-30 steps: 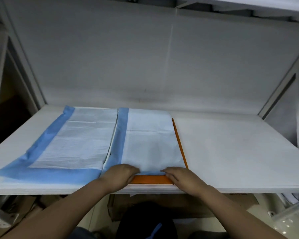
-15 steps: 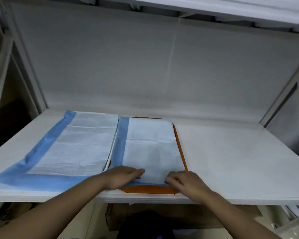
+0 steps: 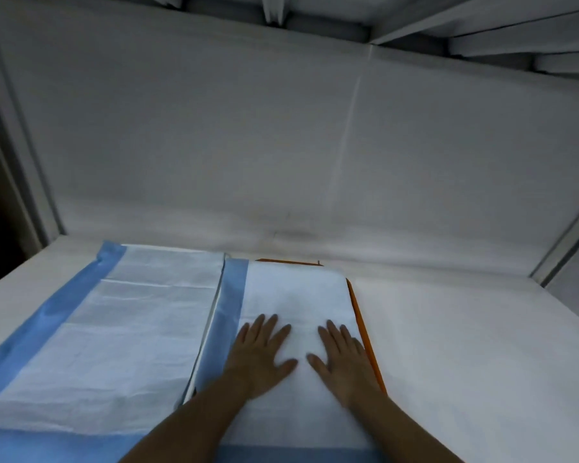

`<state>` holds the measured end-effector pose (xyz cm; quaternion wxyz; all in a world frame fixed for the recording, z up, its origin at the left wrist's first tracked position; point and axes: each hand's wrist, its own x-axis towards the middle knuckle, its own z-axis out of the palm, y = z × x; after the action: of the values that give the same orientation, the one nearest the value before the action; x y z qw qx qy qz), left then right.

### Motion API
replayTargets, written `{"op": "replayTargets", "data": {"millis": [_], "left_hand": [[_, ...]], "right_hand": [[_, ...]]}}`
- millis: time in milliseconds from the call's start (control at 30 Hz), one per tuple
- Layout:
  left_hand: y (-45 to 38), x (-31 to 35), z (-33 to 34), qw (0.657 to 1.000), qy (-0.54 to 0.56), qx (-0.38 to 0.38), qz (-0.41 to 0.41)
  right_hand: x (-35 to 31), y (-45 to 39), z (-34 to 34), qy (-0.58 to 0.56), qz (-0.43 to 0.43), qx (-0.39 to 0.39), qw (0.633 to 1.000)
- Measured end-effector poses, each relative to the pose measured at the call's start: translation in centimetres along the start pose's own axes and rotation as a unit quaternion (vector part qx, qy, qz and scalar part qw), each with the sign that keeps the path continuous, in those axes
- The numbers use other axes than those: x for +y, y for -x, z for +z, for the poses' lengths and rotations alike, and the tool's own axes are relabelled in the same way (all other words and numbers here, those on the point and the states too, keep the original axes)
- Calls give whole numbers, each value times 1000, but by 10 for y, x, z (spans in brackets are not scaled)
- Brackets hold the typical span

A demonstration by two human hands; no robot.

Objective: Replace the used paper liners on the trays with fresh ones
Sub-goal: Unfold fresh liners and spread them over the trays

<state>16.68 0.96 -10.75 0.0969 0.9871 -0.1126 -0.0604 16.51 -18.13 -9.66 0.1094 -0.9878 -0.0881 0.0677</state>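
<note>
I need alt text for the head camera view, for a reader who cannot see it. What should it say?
Two bare hands, left hand and right hand, press flat on a white paper liner with blue borders that covers an orange tray on a white shelf. A second white and blue paper liner lies spread beside it on the left.

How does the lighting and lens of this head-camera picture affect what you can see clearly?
Head view: dim, bluish light, no glare; wide-angle lens bends the shelf edges; both hands, left and right, flat on the liner, look soft; orange tray rim stays distinct.
</note>
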Motion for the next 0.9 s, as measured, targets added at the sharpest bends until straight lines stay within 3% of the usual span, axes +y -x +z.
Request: {"op": "replayTargets", "data": {"millis": [133, 233, 400, 567, 900], "left_hand": [[-7, -15, -1, 996, -7, 45, -78], [-21, -23, -14, 990, -64, 99, -73], [-66, -30, -19, 995, -62, 72, -6], [-98, -36, -12, 997, -23, 70, -23], [-114, -46, -10, 994, -11, 70, -79]], "right_hand": [[0, -7, -1, 12, 51, 96, 994], [-5, -31, -12, 59, 41, 164, 984], [-4, -86, -18, 69, -17, 90, 993], [13, -116, -7, 66, -9, 49, 997], [17, -116, -10, 89, 66, 97, 989]]}}
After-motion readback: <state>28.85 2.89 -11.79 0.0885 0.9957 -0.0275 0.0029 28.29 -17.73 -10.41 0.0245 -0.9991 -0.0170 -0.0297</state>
